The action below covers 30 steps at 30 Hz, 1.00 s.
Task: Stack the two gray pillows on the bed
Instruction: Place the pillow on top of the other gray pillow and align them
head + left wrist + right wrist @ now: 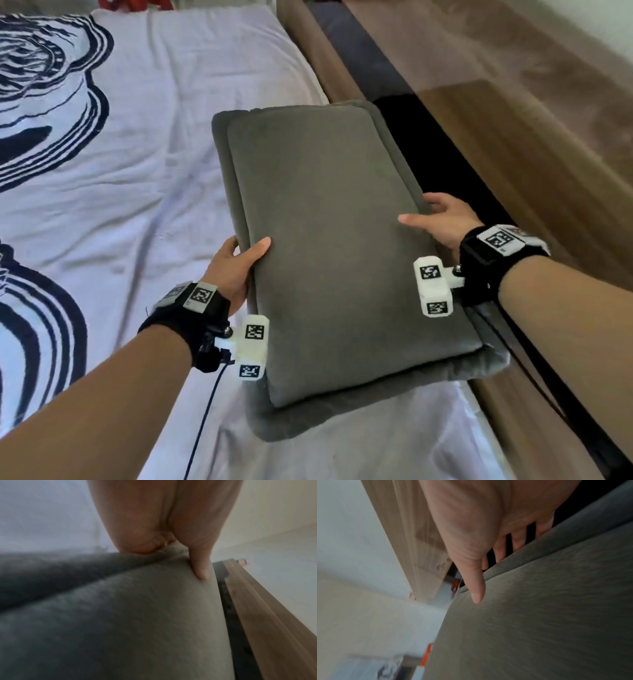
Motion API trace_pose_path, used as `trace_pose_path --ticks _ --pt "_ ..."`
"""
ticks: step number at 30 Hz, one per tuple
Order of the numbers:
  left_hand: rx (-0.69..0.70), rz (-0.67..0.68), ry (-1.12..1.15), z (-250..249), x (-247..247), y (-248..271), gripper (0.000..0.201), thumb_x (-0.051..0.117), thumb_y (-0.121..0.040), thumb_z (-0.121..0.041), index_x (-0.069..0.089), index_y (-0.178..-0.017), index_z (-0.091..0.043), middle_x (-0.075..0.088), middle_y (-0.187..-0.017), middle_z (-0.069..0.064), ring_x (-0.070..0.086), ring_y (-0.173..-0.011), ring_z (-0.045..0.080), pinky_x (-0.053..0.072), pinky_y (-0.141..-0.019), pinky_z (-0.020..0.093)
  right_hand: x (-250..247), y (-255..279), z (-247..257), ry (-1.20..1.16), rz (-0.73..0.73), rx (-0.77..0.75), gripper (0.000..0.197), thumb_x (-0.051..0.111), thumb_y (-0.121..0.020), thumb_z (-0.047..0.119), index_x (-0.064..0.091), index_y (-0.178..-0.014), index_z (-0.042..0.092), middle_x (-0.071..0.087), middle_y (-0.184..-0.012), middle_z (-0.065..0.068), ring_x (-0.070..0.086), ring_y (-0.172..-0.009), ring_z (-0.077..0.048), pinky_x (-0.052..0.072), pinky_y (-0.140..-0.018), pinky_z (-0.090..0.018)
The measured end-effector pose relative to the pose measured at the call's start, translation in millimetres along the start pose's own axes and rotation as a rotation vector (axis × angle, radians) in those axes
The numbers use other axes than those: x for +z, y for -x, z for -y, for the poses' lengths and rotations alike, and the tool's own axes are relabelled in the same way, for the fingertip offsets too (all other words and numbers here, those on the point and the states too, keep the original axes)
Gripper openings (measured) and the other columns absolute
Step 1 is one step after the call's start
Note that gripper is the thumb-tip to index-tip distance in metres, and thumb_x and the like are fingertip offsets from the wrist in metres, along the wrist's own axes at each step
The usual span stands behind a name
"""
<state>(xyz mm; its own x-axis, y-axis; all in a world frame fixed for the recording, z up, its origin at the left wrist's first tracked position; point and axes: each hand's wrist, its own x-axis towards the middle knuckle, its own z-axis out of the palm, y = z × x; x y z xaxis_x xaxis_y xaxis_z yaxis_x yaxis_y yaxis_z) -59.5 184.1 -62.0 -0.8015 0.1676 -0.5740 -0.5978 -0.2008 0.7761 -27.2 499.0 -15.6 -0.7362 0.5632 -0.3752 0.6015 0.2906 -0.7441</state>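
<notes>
Two gray pillows lie stacked on the bed near its right edge. The top pillow rests slightly askew on the lower pillow, whose rim shows along the left, near and right sides. My left hand grips the top pillow's left long edge, thumb on top and fingers tucked beneath. In the left wrist view the thumb presses into the top pillow. My right hand pinches the right long edge. Its thumb lies on the top pillow, with spread fingers behind the edge.
A white sheet with dark blue swirls covers the bed to the left of the pillows. A wooden bed frame and a dark gap run along the right. A black cable hangs from my left wrist.
</notes>
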Motion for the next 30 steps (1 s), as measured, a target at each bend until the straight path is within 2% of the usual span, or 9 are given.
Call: trace_pose_path --ticks 2,6,11,15,19,23,25,27,30 --pt "-0.031 0.013 -0.023 12.5 -8.5 6.9 0.047 0.069 -0.093 -0.023 0.054 -0.136 -0.018 0.073 -0.119 0.004 0.074 -0.101 0.019 0.060 -0.081 0.036 -0.4 11.4 -20.1 0.083 0.028 -0.019 0.085 0.086 -0.072 0.033 0.046 -0.146 0.019 0.056 -0.136 0.001 0.056 -0.124 -0.019 0.045 -0.101 -0.029" --pt "-0.043 0.017 -0.082 40.1 -9.2 23.7 0.053 0.075 -0.087 -0.021 0.054 -0.136 -0.018 0.071 -0.125 0.006 0.072 -0.108 0.023 0.057 -0.085 0.038 -6.4 20.9 -45.8 0.050 0.040 -0.002 0.095 0.086 -0.070 0.039 0.038 -0.151 0.023 0.053 -0.144 -0.001 0.055 -0.126 -0.019 0.046 -0.106 -0.035" --pt "0.039 -0.033 -0.088 34.2 9.2 15.9 0.049 0.074 -0.089 -0.014 0.055 -0.134 -0.022 0.071 -0.124 0.005 0.071 -0.107 0.026 0.058 -0.087 0.047 -7.2 17.7 -42.4 -0.020 0.001 -0.056 0.083 0.090 -0.064 0.033 0.054 -0.139 0.025 0.062 -0.134 -0.001 0.061 -0.118 -0.019 0.052 -0.101 -0.040" --pt "0.079 -0.040 -0.061 26.2 27.4 7.4 0.038 0.073 -0.089 -0.013 0.057 -0.122 -0.025 0.070 -0.123 0.003 0.070 -0.105 0.024 0.058 -0.086 0.046 -23.2 8.6 -19.1 0.033 -0.041 -0.110 0.060 0.087 -0.071 0.024 0.065 -0.126 0.018 0.063 -0.129 -0.003 0.061 -0.110 -0.016 0.050 -0.097 -0.030" --pt "0.115 -0.048 -0.060 27.5 39.0 -0.5 0.037 0.071 -0.090 -0.010 0.056 -0.121 -0.023 0.070 -0.118 0.003 0.069 -0.104 0.024 0.057 -0.087 0.045 -35.7 -2.4 -15.0 0.137 0.025 -0.110 0.060 0.083 -0.078 0.021 0.061 -0.133 0.016 0.055 -0.140 -0.005 0.049 -0.131 -0.018 0.038 -0.092 -0.020" --pt "0.119 -0.057 -0.117 30.2 39.9 -6.7 0.038 0.075 -0.088 -0.018 0.053 -0.118 -0.023 0.068 -0.120 0.003 0.067 -0.108 0.025 0.055 -0.095 0.049 -24.4 2.1 -25.9 0.223 0.083 -0.115 0.064 0.083 -0.076 0.029 0.060 -0.136 0.021 0.054 -0.142 -0.003 0.050 -0.132 -0.020 0.043 -0.104 -0.027" --pt "0.129 -0.092 -0.166 30.1 37.0 -5.6 0.050 0.082 -0.079 -0.031 0.055 -0.120 -0.023 0.069 -0.121 0.004 0.068 -0.109 0.025 0.055 -0.096 0.049 -18.0 6.2 -33.5 0.299 0.089 -0.136 0.069 0.083 -0.072 0.040 0.059 -0.135 0.025 0.051 -0.144 -0.001 0.050 -0.132 -0.020 0.041 -0.105 -0.027" --pt "0.128 -0.108 -0.177 31.4 31.8 -4.1 0.064 0.085 -0.071 -0.039 0.055 -0.125 -0.022 0.070 -0.121 0.003 0.070 -0.108 0.024 0.056 -0.094 0.048 -17.1 8.3 -40.2 0.355 0.062 -0.156 0.081 0.082 -0.062 0.054 0.057 -0.135 0.030 0.048 -0.146 -0.003 0.049 -0.132 -0.022 0.040 -0.110 -0.033" --pt "0.089 -0.084 -0.154 40.2 26.8 0.9 0.066 0.081 -0.081 -0.032 0.047 -0.137 -0.022 0.068 -0.124 0.002 0.070 -0.109 0.023 0.056 -0.093 0.046 -24.8 12.5 -49.4 0.398 0.063 -0.135 0.091 0.082 -0.061 0.058 0.049 -0.141 0.031 0.042 -0.148 -0.004 0.047 -0.133 -0.024 0.040 -0.111 -0.037"
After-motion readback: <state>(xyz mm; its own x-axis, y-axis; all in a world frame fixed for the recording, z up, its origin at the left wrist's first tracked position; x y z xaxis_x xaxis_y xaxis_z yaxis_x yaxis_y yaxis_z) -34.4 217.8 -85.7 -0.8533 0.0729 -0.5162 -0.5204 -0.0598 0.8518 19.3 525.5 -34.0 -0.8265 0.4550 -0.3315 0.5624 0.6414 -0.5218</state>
